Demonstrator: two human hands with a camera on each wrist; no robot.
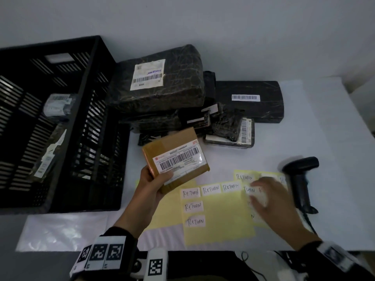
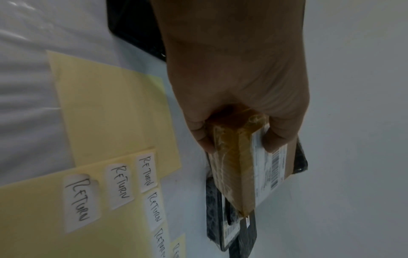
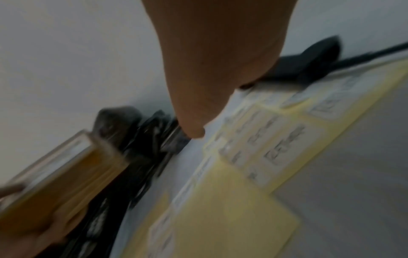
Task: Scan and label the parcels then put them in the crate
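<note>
My left hand (image 1: 158, 177) grips a brown cardboard parcel (image 1: 176, 159) by its near corner, thumb on the white barcode label, and holds it tilted above the table; the left wrist view shows the same parcel (image 2: 234, 174) between thumb and fingers. My right hand (image 1: 261, 191) is blurred, with its fingers stretched out over the yellow sheets (image 1: 219, 218) of white "RETURN" labels (image 1: 190, 192); I cannot make out a label in its fingers. The black barcode scanner (image 1: 300, 179) lies on the table just right of that hand.
A black slatted crate (image 1: 101, 78) stands at the left with a few wrapped parcels (image 1: 56, 104) inside. A pile of black-wrapped parcels (image 1: 162, 82) sits behind the held box, and a small one (image 1: 231, 132) is nearer. The scanner cable (image 1: 308, 222) runs off the front edge.
</note>
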